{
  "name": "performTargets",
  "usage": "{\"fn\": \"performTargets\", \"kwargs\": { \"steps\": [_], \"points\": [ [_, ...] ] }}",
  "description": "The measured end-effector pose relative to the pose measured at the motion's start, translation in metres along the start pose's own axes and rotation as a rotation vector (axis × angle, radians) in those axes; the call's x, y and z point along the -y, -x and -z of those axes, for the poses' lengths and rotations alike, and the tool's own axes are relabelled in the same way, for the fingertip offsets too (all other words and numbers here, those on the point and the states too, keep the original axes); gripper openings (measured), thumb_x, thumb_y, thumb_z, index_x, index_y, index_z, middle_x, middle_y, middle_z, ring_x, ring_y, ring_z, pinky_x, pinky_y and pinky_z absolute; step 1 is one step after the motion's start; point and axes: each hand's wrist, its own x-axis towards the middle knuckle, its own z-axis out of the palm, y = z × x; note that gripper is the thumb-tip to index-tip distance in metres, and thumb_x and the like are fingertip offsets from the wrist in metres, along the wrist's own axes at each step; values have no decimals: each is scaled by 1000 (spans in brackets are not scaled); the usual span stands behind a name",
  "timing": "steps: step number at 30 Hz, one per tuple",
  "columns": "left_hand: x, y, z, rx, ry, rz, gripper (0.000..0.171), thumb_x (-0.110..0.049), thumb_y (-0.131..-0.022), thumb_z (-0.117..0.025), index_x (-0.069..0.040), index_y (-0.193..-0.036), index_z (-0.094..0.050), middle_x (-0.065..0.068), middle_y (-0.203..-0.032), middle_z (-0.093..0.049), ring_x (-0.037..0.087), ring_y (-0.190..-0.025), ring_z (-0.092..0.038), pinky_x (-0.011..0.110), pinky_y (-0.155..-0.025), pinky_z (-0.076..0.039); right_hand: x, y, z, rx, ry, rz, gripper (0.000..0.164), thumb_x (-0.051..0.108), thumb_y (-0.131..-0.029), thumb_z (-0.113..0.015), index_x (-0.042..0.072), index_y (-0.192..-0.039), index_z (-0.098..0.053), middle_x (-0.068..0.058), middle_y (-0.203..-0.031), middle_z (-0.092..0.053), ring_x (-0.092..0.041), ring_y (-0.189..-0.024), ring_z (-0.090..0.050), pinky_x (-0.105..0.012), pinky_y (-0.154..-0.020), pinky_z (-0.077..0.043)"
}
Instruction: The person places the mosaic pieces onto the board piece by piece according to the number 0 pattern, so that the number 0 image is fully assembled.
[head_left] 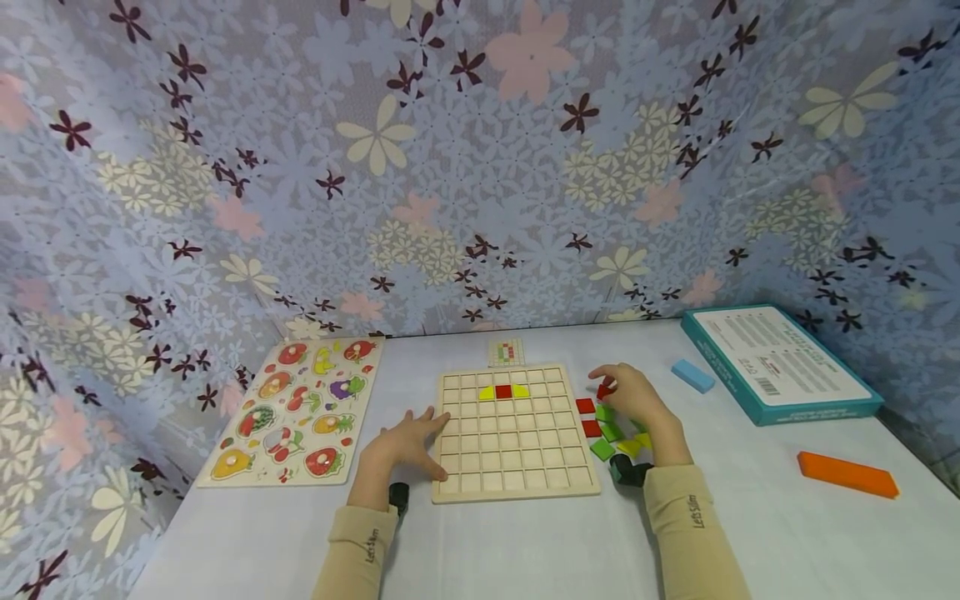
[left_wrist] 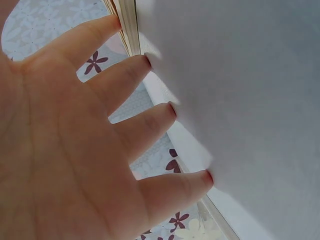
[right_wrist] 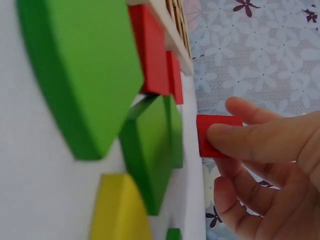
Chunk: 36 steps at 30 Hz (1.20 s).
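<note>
A wooden grid board [head_left: 517,435] lies in the middle of the table. Near its top, a red square tile [head_left: 503,392] sits in a cell between two yellow tiles [head_left: 521,392]. My left hand [head_left: 401,446] spreads its fingers at the board's left edge, touching it; in the left wrist view its fingertips [left_wrist: 142,62] rest on the table and against the board. My right hand [head_left: 633,396] pinches a red tile [right_wrist: 220,135] between thumb and fingers, beside the board's right edge. Under and around that hand lie loose red tiles [head_left: 590,428], green tiles [head_left: 602,450] and yellow tiles [head_left: 630,447].
A small pattern card [head_left: 506,352] stands behind the board. To the left lies a fruit puzzle board [head_left: 300,412]. At the right are a teal box [head_left: 780,362], a blue block [head_left: 692,376] and an orange block [head_left: 847,474]. A flowered cloth [head_left: 450,208] hangs behind the table.
</note>
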Motion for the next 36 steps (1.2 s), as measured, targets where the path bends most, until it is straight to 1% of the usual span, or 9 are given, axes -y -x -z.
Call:
{"fn": "performTargets", "kwargs": {
  "steps": [9, 15, 19, 24, 28, 36],
  "points": [
    [0, 1, -1, -6, 10, -4, 95, -30, -62, -85, -15, -143, -37, 14, -152, -21, 45, -137, -8, 77, -96, -5, 12, 0, 1, -63, -1, 76, 36, -2, -82, -64, -2, -117, -59, -17, -94, -59, -29, -84, -55, -42, -74, -50],
    [-1, 2, -3, -17, -3, -5, 94, -30, -63, -84, -15, -143, -37, 15, -151, -22, 46, -137, -9, 77, -95, -5, 19, 2, -1, -67, -36, 58, 38, 6, -85, -63, 2, -123, -56, -16, -96, -60, -28, -85, -56, -37, -69, -51],
    [-2, 4, -3, -26, -13, 2, 94, -30, -63, -84, -16, -143, -37, 13, -151, -22, 45, -138, -9, 77, -96, -5, 26, 3, -3, -59, -70, 75, 39, 8, -86, -63, 4, -124, -54, -16, -96, -60, -28, -85, -57, -36, -67, -50],
    [-4, 5, -5, -33, -16, -4, 94, -31, -62, -84, -15, -143, -37, 14, -151, -22, 46, -137, -9, 77, -95, -5, 31, 3, -9, -44, -110, 88, 32, 7, -85, -64, 4, -117, -56, -15, -97, -60, -28, -85, -57, -34, -68, -49],
    [-3, 6, -6, -38, -8, -8, 94, -30, -62, -84, -15, -142, -38, 14, -151, -23, 46, -137, -10, 77, -95, -5, 34, 4, -13, -45, -94, 102, 27, 7, -85, -65, 5, -111, -58, -13, -94, -62, -25, -83, -58, -34, -67, -50],
    [-5, 10, -6, -21, -19, -5, 94, -30, -63, -84, -15, -143, -36, 16, -151, -22, 46, -137, -10, 77, -96, -7, 43, 7, -20, -26, -94, 151, 22, 3, -85, -63, 3, -107, -61, -11, -93, -62, -23, -82, -59, -32, -63, -51]
  ]
}}
